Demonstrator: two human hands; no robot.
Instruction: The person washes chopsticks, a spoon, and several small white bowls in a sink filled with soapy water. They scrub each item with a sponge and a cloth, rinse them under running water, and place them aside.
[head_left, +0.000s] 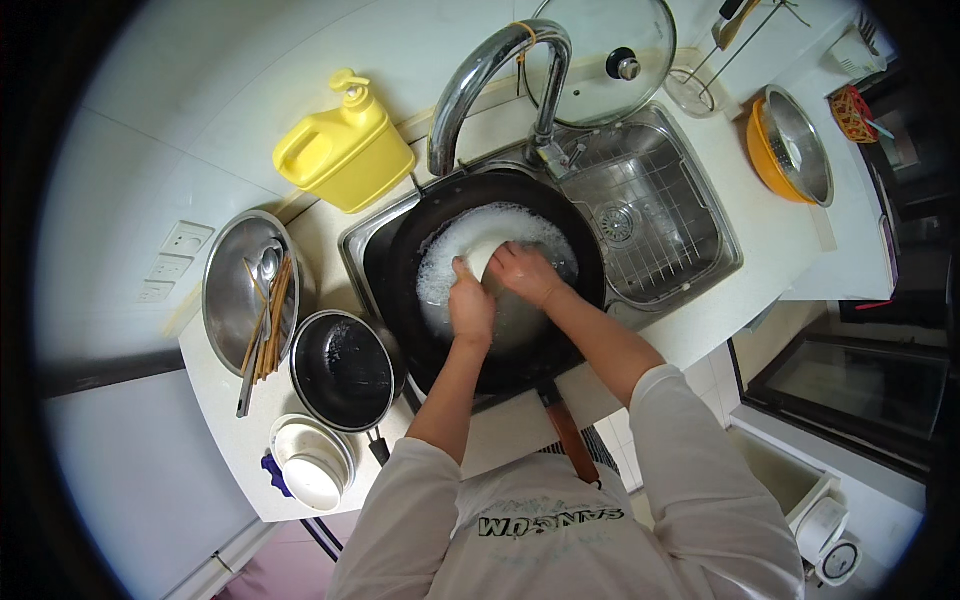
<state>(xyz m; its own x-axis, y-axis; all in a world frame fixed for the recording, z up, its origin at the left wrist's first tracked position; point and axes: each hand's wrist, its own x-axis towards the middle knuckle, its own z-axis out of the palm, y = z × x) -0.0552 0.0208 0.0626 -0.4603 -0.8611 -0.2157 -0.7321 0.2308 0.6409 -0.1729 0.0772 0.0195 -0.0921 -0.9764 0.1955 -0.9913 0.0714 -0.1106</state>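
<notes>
A large dark wok (401, 300) rests over the left basin of the steel sink, holding soapy water with white foam (442, 277). Above that water, a white dish (481, 256), probably a bowl, is tilted between my two hands. My left hand (472, 304) grips its near left side, thumb up along the rim. On its right side are the fingers of my right hand (527, 271), curled over the edge; whether they hold a cloth or sponge is hidden. The wok's wooden handle (571, 442) points toward my body.
Over the wok arches a chrome faucet (469, 82). Left stand a yellow jug (345, 150), a steel basin (225, 300) with chopsticks and spoons, a black saucepan (341, 375) and stacked white bowls (311, 484). The right basin (660, 217) has a wire rack; a glass lid (592, 30) leans behind.
</notes>
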